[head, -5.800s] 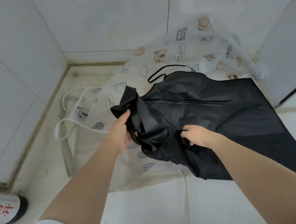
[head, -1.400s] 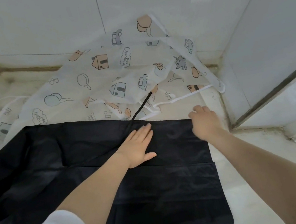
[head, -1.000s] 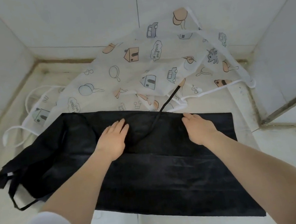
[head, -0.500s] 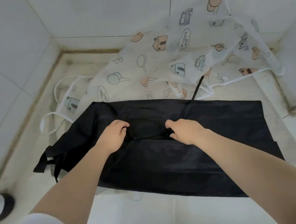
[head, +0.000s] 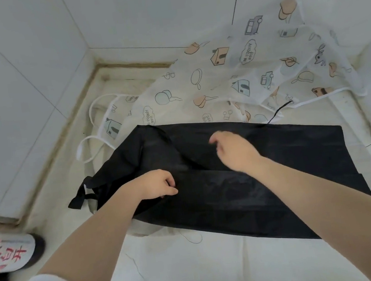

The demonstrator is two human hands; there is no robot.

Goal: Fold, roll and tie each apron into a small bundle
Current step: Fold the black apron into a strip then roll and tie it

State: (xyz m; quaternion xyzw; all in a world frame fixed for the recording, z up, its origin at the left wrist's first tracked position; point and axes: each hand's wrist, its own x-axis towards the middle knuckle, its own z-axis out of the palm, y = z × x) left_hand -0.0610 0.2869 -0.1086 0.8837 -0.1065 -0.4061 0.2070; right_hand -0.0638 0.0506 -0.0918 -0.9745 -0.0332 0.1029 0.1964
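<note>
Pinching black apron (head: 278,175), left hand (head: 156,184) curled

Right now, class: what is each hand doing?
Left hand: pinching a fold of the black apron.
Right hand: blurred; grip cannot be told.

Motion-blurred right hand (head: 233,150); bottle (head: 8,251) cut by left edge; printed apron (head: 219,81) partly under black apron (head: 267,176).

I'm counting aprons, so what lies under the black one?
The black apron overlaps the near edge of a white printed apron, with pale fabric showing under its front edge too. Whatever lies beneath its middle is covered.
</note>
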